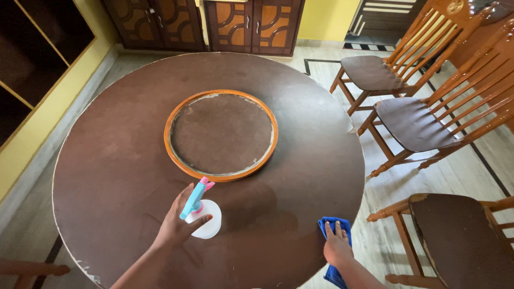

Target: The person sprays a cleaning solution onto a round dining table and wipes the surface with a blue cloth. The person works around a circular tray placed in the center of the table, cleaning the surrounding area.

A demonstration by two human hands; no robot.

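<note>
My left hand [179, 222] grips a white spray bottle [208, 219] with a blue and pink trigger head, held just above the near part of the round brown table [107, 160]. My right hand [337, 246] lies flat on a blue cloth [334, 227] at the table's near right edge; part of the cloth hangs over the rim. An orange-rimmed round insert [221, 135] sits in the table's middle, beyond the bottle.
Three wooden chairs with brown seats stand to the right [412, 123], [375, 72], [460, 241]. Dark wooden cabinets [230, 24] line the far wall. A yellow wall with dark shelving [32, 59] runs along the left.
</note>
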